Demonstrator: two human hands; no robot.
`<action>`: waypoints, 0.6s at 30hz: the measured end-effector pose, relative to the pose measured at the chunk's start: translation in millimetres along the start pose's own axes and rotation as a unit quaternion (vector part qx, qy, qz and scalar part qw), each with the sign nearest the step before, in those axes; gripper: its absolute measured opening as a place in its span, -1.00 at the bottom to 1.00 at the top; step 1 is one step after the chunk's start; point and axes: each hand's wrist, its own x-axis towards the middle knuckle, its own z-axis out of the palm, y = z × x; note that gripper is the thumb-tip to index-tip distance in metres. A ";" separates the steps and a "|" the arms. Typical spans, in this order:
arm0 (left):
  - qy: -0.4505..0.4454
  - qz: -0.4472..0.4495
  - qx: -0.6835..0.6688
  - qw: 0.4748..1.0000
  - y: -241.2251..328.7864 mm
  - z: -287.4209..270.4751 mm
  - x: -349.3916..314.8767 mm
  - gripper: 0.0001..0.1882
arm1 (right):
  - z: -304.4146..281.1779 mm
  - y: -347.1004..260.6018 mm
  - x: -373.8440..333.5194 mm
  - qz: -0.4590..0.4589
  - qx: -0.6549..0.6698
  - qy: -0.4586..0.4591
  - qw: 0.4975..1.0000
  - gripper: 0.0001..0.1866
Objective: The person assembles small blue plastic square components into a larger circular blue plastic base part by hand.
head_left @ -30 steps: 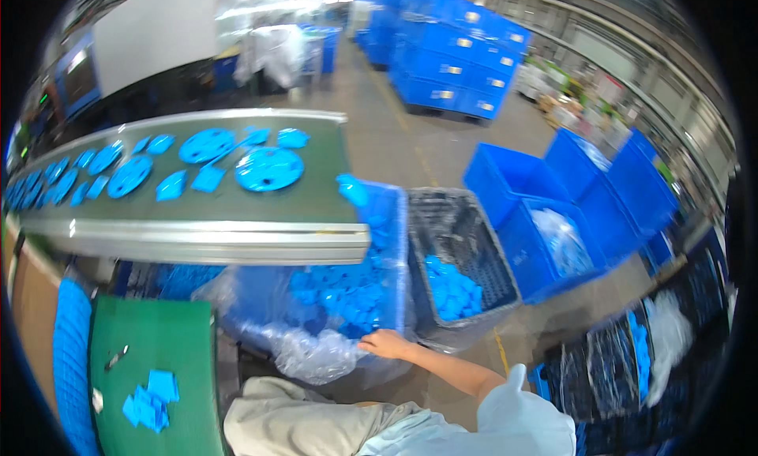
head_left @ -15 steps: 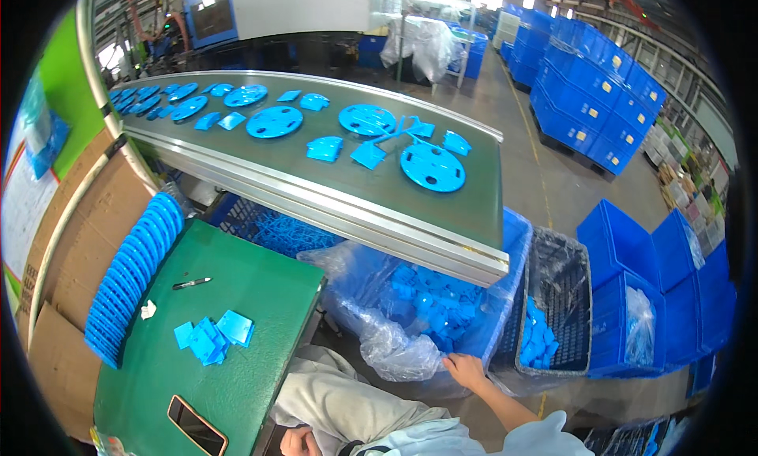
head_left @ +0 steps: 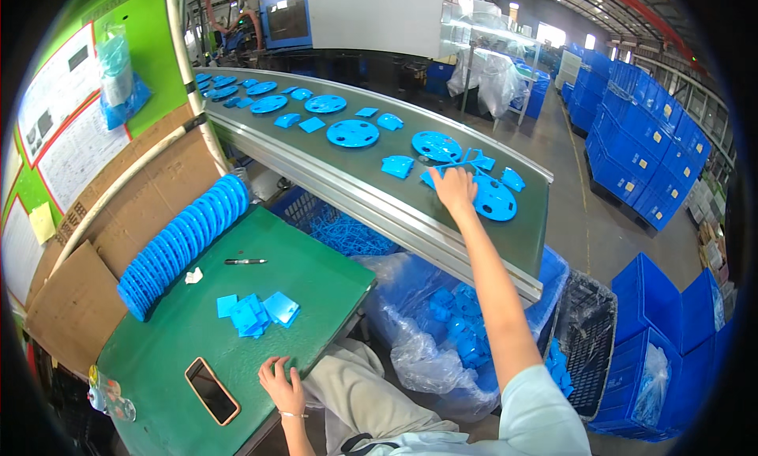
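My right hand (head_left: 454,189) reaches over the conveyor belt (head_left: 371,164), its bent fingers closed at a thin blue sprue (head_left: 478,159) with a flat square piece (head_left: 427,180) beside them. The fingertips are partly hidden. Just beyond and to the right of the hand lie round blue discs with holes, one disc (head_left: 496,200) partly under my wrist. My left hand (head_left: 280,383) rests open at the edge of the green table (head_left: 316,298), fingers a little apart and holding nothing. Near it lie a phone (head_left: 212,391) and a small pile of blue square plates (head_left: 251,315).
A row of stacked blue discs (head_left: 185,243) leans along the table's left side, near a black pen (head_left: 245,261). Under the belt's end stands a plastic-lined blue bin (head_left: 403,330) of blue pieces, with a black crate (head_left: 588,337) beside it. Stacked blue crates (head_left: 647,148) stand farther right.
My right hand has left the plastic liner of the bin and moved up onto the belt. My left hand has come from my lap to the table edge. The view has shifted left.
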 end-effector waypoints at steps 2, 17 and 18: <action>0.030 0.006 0.052 0.998 -22.2 2.5 -7.6 -0.80 | 18.2 -15.9 10.9 -0.023 0.004 -0.031 0.999 -0.58; 0.036 0.019 0.117 0.992 -12.9 7.2 -1.5 -0.83 | -96.6 -57.9 -86.3 -0.209 0.423 -0.019 0.882 -0.76; 0.039 0.012 0.123 0.992 -13.2 5.9 -2.1 -0.83 | -100.2 -73.9 -125.2 -0.325 0.441 -0.001 0.837 -0.79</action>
